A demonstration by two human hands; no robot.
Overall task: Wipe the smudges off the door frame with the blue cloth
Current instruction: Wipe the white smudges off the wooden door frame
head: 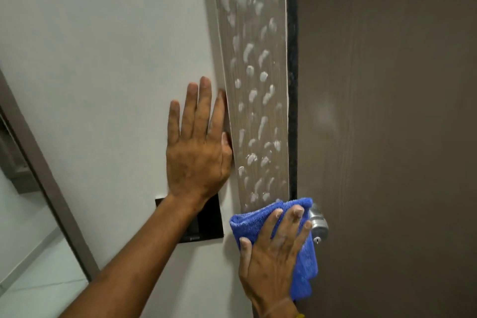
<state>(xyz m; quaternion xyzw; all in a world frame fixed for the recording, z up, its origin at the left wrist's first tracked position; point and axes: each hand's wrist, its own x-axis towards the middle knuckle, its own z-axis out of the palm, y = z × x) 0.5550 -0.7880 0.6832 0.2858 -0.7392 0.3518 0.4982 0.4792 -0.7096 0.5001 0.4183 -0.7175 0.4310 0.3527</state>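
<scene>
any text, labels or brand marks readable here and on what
No text can be read.
Black switch plate: a small pale mark at its lower edge, too small and blurred to read.
Door knob, blue cloth, door frame: no writing visible.

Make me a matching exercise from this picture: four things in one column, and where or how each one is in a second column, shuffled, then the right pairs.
Things
1. left hand
2. blue cloth
3. door knob
4. black wall plate

Places or states
A. silver, on the brown door, partly behind the cloth
B. flat on the white wall, fingers spread
C. pressed against the foot of the smudged door frame under the right hand
D. on the wall, below the left wrist

Pairs: 1-B, 2-C, 3-A, 4-D
</scene>
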